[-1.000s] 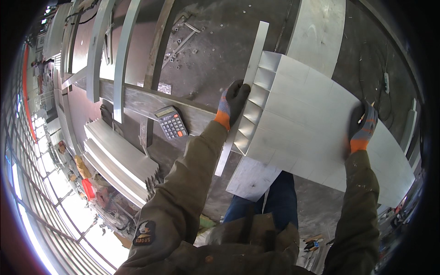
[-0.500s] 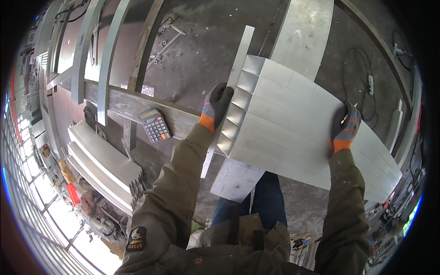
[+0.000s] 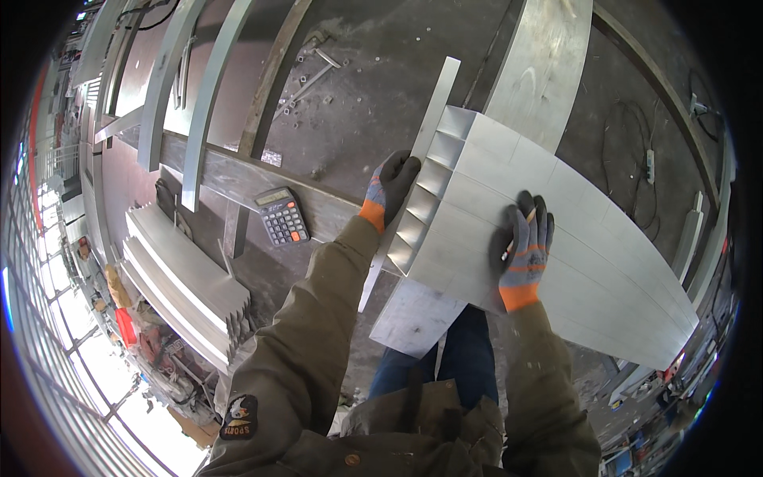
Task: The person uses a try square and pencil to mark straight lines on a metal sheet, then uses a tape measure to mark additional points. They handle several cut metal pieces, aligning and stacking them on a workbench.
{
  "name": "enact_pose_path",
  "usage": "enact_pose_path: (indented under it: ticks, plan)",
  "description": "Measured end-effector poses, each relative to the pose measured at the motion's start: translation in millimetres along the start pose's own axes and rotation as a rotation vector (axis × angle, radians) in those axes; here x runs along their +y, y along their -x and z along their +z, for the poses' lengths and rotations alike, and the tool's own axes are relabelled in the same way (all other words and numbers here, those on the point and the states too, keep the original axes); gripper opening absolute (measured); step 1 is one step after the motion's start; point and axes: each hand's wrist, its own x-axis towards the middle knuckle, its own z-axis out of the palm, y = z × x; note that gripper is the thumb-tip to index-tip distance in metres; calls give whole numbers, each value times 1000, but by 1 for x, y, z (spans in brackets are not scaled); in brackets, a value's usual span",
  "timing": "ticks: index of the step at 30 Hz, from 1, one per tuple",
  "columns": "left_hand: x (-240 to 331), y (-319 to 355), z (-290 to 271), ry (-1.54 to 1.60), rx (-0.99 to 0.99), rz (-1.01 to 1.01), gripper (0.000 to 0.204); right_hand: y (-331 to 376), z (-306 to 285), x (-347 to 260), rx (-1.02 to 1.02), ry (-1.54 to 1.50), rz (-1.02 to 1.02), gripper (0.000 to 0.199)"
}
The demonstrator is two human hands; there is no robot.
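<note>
A row of silver rectangular metal tubes (image 3: 588, 246) lies side by side, open ends toward the left. Along those ends stands a long flat metal strip (image 3: 439, 103). My left hand (image 3: 393, 187), in a grey glove with black fingers and orange cuff, is closed around the strip's edge beside the openings. Flat on the tubes' upper faces, near their left ends, rests my gloved right hand (image 3: 528, 250). A thin pencil-like stick (image 3: 531, 215) is tucked between its fingers and crosses under them; its middle is hidden.
A black calculator (image 3: 282, 216) lies on a steel beam (image 3: 230, 175) at left. Stacked metal profiles (image 3: 187, 270) sit below it. A wide metal plate (image 3: 540, 71) supports the tubes. Cables with a white power strip (image 3: 650, 167) lie on the floor at right.
My right hand has slid left along the tubes, from their middle to near the open ends, with the stick still in it. My left hand stays at the strip. The view has shifted slightly.
</note>
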Motion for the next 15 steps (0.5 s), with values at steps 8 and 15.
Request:
enact_pose_path:
  ticks: [8, 15]
  plan:
    - [8, 3, -1, 19, -20, 27, 36, -1, 6, -4, 48, 20, -2, 47]
    - [5, 0, -4, -20, -31, 16, 32, -17, -7, -3, 93, -18, 17, 45]
